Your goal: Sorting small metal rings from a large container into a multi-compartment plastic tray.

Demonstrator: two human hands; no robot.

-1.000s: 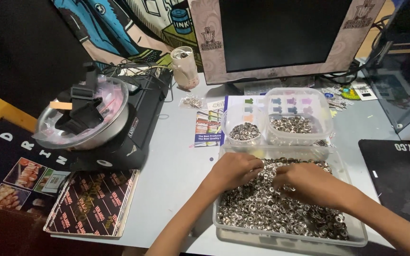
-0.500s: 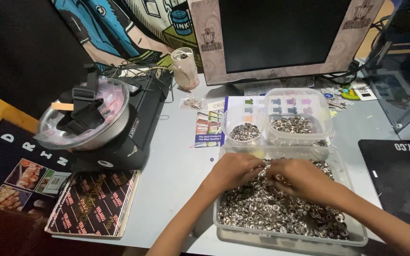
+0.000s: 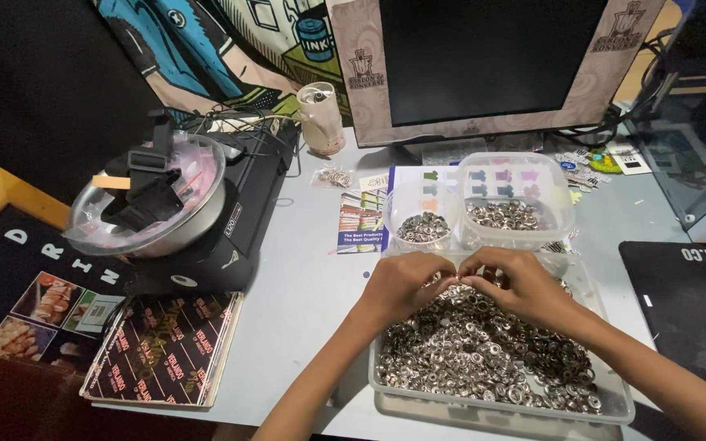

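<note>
Both hands met over the far end of a large clear plastic tray (image 3: 386,384) heaped with small silver metal rings (image 3: 484,359) at the near edge of the table (image 3: 304,278). The left hand (image 3: 406,286) and right hand (image 3: 520,286) had their fingertips pinched together on what looked like one or two rings, though the pieces themselves were too small to make out. The step in hand appeared to be picking out or joining rings from the heap. Just beyond stood a small round tub (image 3: 422,216) and a rectangular tub (image 3: 516,200), each holding some rings. A next move would call for a fine, steady pinch, since the rings were tiny and loose.
</note>
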